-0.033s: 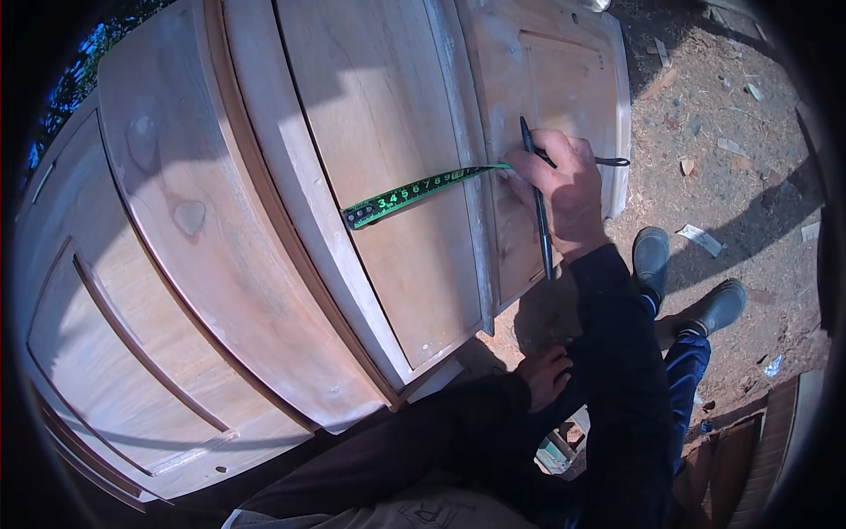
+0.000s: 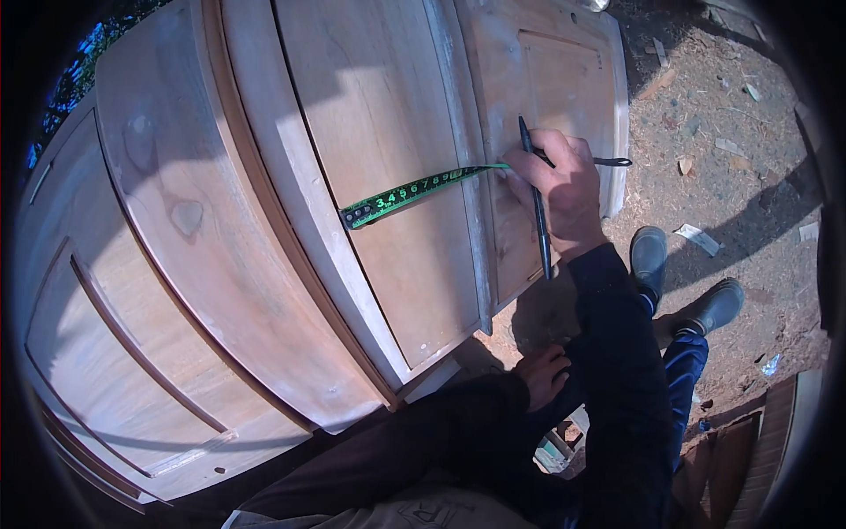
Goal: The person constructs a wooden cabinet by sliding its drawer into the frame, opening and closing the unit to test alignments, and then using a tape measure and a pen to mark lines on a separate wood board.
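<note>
So a black pen [image 2: 540, 212] is gripped by the curled fingers of the right hand [image 2: 568, 189], right of center in the frame. The green-and-black tape measure [image 2: 407, 193] is stretched left from the same fingers, its riveted end set at the left edge of the middle wooden panel [image 2: 414, 291]. The left hand [image 2: 544, 379] is held at lower center, fingers loosely bent; whether anything's gripped there can't be told. Gray boots [image 2: 649, 256] are seen at right.

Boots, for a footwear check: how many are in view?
2: one boot on the ground, below and right of the right hand; the other boot lower and farther right.
</note>
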Available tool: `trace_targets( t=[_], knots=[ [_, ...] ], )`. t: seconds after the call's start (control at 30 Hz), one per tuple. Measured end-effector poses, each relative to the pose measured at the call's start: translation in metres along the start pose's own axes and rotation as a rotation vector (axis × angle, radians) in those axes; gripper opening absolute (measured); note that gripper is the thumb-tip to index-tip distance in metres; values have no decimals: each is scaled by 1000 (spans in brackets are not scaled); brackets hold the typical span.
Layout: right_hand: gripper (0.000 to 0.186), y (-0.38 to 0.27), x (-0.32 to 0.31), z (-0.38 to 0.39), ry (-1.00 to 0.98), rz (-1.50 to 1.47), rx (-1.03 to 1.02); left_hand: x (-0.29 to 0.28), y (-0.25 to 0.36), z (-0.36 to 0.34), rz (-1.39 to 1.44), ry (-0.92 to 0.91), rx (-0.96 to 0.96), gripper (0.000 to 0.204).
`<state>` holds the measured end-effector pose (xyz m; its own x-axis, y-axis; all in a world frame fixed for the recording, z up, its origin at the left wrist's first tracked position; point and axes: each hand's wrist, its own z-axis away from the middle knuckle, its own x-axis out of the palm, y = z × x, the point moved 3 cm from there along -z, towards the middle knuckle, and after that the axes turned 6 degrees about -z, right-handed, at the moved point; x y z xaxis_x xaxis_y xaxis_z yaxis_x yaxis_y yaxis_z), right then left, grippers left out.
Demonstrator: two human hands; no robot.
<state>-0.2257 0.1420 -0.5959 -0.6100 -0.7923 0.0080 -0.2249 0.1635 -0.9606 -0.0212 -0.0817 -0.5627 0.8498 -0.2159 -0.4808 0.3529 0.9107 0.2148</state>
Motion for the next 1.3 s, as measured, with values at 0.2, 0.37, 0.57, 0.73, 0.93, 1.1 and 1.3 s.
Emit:
trace_targets(
  t=[0.2,0.37,0.57,0.73,0.93,1.1,1.3],
  knots=[
    [18,6,15,6,58,-77,-2,10,-6,-2,-11,13,8,28],
    [16,12,17,9,114,-85,-47,16,-1,-2,-48,40,47,26],
    [12,4,-8,19,124,-333,85,12,12,-4,29,13,46,26],
    [26,-63,-74,65,362,-749,929,7,40,20,-76,51,1,28],
    [26,-184,-180,177,44,-464,1202,30,52,105,82,284,-25,36],
    [19,-311,-177,208,-834,-90,581,37,50,214,497,562,-154,29],
    [19,-392,-67,217,-1291,-199,454,36,38,308,1358,801,-378,44]
  ],
)
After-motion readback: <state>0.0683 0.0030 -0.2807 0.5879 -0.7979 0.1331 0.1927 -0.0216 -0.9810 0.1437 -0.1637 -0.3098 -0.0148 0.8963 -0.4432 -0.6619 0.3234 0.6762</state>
